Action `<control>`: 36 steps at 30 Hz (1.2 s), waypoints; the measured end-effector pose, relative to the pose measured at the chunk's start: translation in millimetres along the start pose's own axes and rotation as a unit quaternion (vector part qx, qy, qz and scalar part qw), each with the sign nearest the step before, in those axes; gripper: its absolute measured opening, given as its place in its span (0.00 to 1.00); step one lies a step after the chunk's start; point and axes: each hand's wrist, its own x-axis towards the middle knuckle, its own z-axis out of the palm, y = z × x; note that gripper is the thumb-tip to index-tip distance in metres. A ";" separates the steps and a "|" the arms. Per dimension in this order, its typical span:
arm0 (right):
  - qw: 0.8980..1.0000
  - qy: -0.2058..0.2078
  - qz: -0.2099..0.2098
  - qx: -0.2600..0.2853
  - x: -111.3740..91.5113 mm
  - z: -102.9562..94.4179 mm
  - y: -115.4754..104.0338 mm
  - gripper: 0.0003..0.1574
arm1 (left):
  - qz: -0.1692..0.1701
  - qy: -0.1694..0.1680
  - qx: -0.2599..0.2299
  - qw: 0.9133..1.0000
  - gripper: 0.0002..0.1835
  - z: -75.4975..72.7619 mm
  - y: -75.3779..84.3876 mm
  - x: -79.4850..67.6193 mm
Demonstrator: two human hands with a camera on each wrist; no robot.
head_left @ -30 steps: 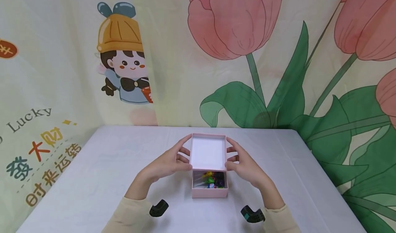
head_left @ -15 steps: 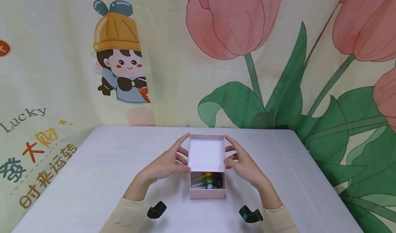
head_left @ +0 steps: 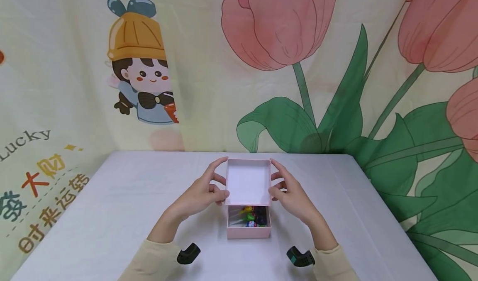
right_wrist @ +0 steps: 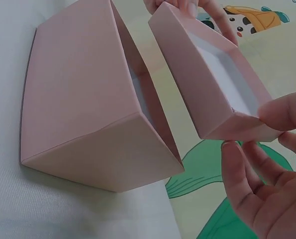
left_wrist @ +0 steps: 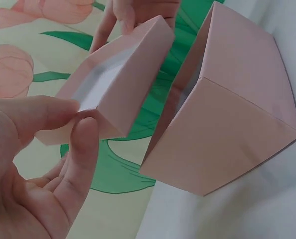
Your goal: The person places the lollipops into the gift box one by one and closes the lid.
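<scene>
Both hands hold a pink box lid (head_left: 248,182) up behind the pink box (head_left: 248,233), its white inside facing me. At the lid's left edge the left hand (head_left: 199,194) grips with thumb and fingers; the right hand (head_left: 296,196) does likewise at the right edge. In the left wrist view the lid (left_wrist: 113,79) is tilted and apart from the box (left_wrist: 237,109). The right wrist view also shows a gap between lid (right_wrist: 202,84) and box (right_wrist: 83,94). Small colourful items (head_left: 251,217), yellow, green and dark, lie inside the box with something clear; their kind is unclear.
The box stands on a white-covered table (head_left: 149,177). Behind it hangs a printed cloth (head_left: 201,65) with tulips and a cartoon figure. Dark wrist devices (head_left: 189,253) show beside both beige sleeves (head_left: 151,260).
The lid has risen very slightly, and both hands have kept hold of it. The whole scene has shifted a little to the left in the head view.
</scene>
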 end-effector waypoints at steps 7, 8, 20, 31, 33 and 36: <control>1.000 0.010 -0.012 -0.002 -1.0 -1.8 -1.9 0.52 | 0.024 0.017 -0.005 1.000 0.47 4.6 0.4 4.5; 1.000 0.009 -0.012 0.001 -1.2 -2.0 -2.1 0.52 | 0.029 0.020 -0.007 0.999 0.47 5.0 0.5 4.7; 0.999 0.010 -0.020 0.039 -3.4 -1.0 -7.4 0.50 | 0.066 0.047 -0.003 0.997 0.40 8.4 1.4 3.4; 0.996 0.017 -0.050 0.067 -3.9 -0.4 -7.9 0.43 | 0.081 0.055 0.002 0.995 0.37 11.4 1.7 3.7; 0.995 0.017 -0.059 0.074 -4.0 -1.0 -8.5 0.42 | 0.083 0.054 -0.003 0.995 0.37 11.4 1.7 3.6; 0.994 0.020 -0.064 0.082 -3.9 -1.5 -8.9 0.38 | 0.087 0.050 -0.007 0.995 0.35 11.3 1.7 3.3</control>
